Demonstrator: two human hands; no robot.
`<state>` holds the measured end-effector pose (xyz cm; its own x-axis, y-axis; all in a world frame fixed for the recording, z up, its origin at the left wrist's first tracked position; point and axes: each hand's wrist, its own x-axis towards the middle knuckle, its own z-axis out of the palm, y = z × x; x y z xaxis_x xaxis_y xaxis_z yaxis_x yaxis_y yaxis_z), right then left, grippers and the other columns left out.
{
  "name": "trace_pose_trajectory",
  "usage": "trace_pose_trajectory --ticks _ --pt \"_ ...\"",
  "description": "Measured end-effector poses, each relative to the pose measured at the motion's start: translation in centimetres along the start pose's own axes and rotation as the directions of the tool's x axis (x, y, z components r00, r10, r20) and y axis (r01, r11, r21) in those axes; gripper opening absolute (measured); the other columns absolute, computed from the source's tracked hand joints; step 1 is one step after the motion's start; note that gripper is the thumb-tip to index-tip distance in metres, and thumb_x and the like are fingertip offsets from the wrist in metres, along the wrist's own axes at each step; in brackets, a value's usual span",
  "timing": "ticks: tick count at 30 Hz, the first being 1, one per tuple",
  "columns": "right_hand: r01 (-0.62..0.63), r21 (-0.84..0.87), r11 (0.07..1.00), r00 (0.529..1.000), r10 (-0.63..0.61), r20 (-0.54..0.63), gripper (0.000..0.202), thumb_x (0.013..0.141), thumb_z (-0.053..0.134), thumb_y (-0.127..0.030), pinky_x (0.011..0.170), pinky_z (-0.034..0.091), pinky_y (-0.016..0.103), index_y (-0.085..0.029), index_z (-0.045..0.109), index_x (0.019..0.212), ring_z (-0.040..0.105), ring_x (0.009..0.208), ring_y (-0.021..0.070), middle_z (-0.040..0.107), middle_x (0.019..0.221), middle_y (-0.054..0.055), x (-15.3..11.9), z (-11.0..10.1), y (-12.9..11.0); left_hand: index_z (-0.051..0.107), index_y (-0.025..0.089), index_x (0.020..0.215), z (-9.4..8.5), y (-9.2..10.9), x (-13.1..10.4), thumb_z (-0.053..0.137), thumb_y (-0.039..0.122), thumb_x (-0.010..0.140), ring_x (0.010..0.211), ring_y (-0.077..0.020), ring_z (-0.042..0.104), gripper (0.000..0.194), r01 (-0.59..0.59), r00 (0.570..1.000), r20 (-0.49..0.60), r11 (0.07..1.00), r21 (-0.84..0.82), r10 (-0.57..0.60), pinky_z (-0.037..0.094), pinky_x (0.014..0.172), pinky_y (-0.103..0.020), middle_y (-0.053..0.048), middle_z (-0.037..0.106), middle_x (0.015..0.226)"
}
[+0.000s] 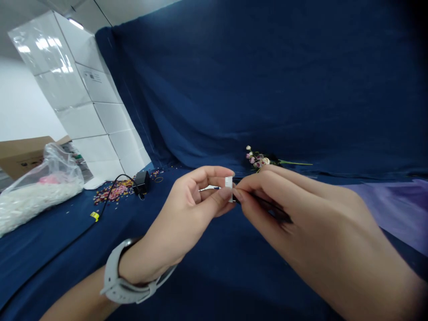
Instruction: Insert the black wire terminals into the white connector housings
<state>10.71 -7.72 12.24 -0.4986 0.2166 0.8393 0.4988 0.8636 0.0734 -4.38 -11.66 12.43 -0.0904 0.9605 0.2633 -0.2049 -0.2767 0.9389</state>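
Note:
My left hand (200,200), a grey-strapped watch on its wrist, pinches a small white ribbed piece (228,183) between thumb and fingers. Its exact kind I cannot make out. Right up against that piece, the thumb and forefinger of my right hand (294,209) are pressed together. A thin dark rod or cable (272,206) runs beneath my right fingers, and its tip is hidden by them. Both hands are held above the blue cloth, close together in the middle of the view.
At the left lie a black power adapter (143,182) with its cable, scattered confetti (115,192) and a clear bag of white bits (36,196). White boxes (93,111) are stacked behind. Artificial flowers (259,159) lie at the back, purple cloth (391,209) at the right.

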Motion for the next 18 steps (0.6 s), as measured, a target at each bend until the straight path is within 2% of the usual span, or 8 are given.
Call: trace_pose_trajectory --ticks 7,12,15,18 --pt "-0.031 0.006 1.0 0.999 0.031 -0.028 0.013 0.087 0.052 -0.018 0.042 0.028 0.024 -0.019 0.056 0.074 0.045 0.046 0.0044 0.052 0.062 -0.005 0.0 -0.8 -0.3 0.069 0.021 0.096 -0.4 0.8 -0.5 0.072 0.021 0.08 0.081 -0.008 0.062 0.017 -0.037 0.999 -0.004 0.999 0.007 0.037 0.054 0.073 -0.015 0.0 0.062 0.087" --pt "0.027 0.021 0.999 0.999 -0.026 -0.038 0.01 0.084 0.056 -0.013 0.042 0.031 0.024 -0.02 0.057 0.077 0.046 0.046 0.0044 0.054 0.063 -0.006 -0.1 -1.3 -0.3 0.072 0.021 0.092 -0.2 1.0 -0.7 0.072 0.02 0.079 0.083 -0.0101 0.066 0.013 -0.076 0.997 -0.016 0.997 -0.016 0.076 0.054 0.071 -0.013 0.001 0.064 0.084" --pt "0.079 0.009 0.997 0.997 -0.079 -0.021 0.012 0.081 0.058 -0.009 0.043 0.029 0.027 -0.019 0.06 0.085 0.052 0.054 0.0074 0.061 0.073 -0.003 -0.4 -1.6 0.0 0.072 0.021 0.093 -0.1 1.0 -0.7 0.072 0.019 0.08 0.082 -0.0093 0.066 0.014 -0.073 0.997 -0.027 0.997 -0.029 0.072 0.056 0.071 -0.013 0.001 0.065 0.084" --pt "0.111 0.009 0.994 0.991 -0.11 -0.075 0.018 0.079 0.056 -0.008 0.042 0.024 0.031 -0.02 0.062 0.091 0.055 0.059 0.01 0.066 0.084 0.0 -0.7 -1.5 0.1 0.072 0.022 0.093 0.0 1.0 -0.7 0.072 0.018 0.08 0.081 -0.0085 0.066 0.014 -0.065 0.997 -0.034 0.997 -0.04 0.064 0.056 0.072 -0.013 0.002 0.066 0.08"
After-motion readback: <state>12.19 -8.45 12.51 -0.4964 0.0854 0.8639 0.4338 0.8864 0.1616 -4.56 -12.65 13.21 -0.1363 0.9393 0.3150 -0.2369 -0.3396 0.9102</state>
